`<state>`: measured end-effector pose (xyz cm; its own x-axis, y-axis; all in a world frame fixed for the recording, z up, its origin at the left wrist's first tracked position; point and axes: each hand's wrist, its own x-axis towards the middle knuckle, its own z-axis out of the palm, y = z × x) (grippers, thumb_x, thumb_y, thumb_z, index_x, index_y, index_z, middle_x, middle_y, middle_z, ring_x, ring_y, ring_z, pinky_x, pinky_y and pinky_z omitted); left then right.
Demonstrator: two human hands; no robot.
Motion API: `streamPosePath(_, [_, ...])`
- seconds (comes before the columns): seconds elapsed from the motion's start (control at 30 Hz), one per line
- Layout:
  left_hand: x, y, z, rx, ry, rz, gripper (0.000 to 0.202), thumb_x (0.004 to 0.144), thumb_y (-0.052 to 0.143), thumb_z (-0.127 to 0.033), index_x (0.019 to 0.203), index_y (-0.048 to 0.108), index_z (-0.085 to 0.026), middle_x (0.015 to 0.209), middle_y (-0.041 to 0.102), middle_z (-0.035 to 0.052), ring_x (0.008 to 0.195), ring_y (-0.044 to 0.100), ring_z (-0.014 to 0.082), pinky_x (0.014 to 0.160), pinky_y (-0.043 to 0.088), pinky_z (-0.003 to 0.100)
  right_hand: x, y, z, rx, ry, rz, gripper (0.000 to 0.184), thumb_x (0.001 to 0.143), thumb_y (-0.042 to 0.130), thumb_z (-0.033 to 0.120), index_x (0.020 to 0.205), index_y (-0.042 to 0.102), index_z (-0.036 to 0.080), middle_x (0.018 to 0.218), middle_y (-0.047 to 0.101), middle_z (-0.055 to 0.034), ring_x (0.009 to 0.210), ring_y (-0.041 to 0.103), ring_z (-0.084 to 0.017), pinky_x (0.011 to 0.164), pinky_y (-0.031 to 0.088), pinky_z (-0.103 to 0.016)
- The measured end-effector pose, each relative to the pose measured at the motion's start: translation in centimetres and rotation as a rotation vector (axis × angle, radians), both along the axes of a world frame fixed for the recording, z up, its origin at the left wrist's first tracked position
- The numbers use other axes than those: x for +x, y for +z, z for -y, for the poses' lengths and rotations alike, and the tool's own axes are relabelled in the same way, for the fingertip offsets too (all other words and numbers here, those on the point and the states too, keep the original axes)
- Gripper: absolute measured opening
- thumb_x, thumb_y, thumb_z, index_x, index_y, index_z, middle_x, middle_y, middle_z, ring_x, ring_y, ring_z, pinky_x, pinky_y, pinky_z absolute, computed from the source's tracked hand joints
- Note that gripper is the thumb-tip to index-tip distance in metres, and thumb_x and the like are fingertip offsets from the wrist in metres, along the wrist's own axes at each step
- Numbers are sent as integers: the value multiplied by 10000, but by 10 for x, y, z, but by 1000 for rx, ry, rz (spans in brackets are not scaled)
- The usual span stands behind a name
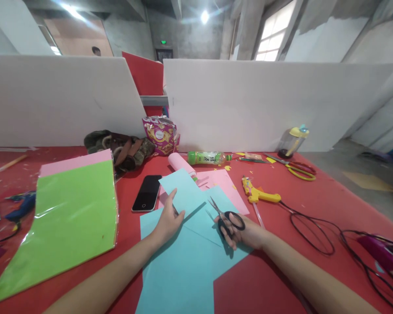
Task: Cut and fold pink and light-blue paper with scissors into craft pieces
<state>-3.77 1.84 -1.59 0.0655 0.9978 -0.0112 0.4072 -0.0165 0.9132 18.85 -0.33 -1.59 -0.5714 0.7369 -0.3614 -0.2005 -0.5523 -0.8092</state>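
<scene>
My left hand [169,219] is closed on a piece of light blue paper [183,187], thumb toward its near edge. The piece is raised and tilted over larger light blue sheets [180,257] that lie flat. My right hand [247,232] has its fingers in the black handles of a pair of scissors [220,210]. Their blades are slightly parted, point up and to the left, and stand apart from the held paper. Under the blue sheets lies pink paper [227,181], partly covered.
A black phone [146,194] and a wrapped stack of green paper [75,209] lie left. Behind are a camouflage bag [131,152], a snack bag [160,134] and a green bottle [208,158]. At right are a yellow glue gun [260,193], its looping cord [314,222] and larger scissors [301,170].
</scene>
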Motion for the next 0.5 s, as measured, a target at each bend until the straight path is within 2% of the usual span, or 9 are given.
streamPosePath(0.17, [1,1,1,-4,5,17,659,727,479,-170,1314,189,-108,683,409,-31,505,325,97,598,401,273,2,1,-2,-31,16,4,567,588,596,616,906,511,154,553,520,48,406,541,-97,354,412,-195])
streamPosePath(0.27, [1,2,1,-10,7,26,660,726,479,-184,1313,186,-109,705,424,-22,503,321,94,588,399,274,4,4,-3,-62,27,22,527,621,570,607,909,507,169,585,517,45,434,533,-87,385,404,-203])
streamPosePath(0.4, [2,2,1,-19,11,39,654,733,464,-190,1312,176,-97,649,370,-47,486,292,93,553,382,264,4,8,-7,-112,40,52,454,690,510,578,917,492,186,608,497,50,472,531,-76,457,428,-218])
streamPosePath(0.5, [2,0,0,-29,15,50,639,740,448,-192,1310,176,-89,589,288,-73,467,276,92,503,352,242,1,10,-13,-165,100,81,459,680,519,568,891,510,161,591,489,45,485,546,-92,498,462,-258])
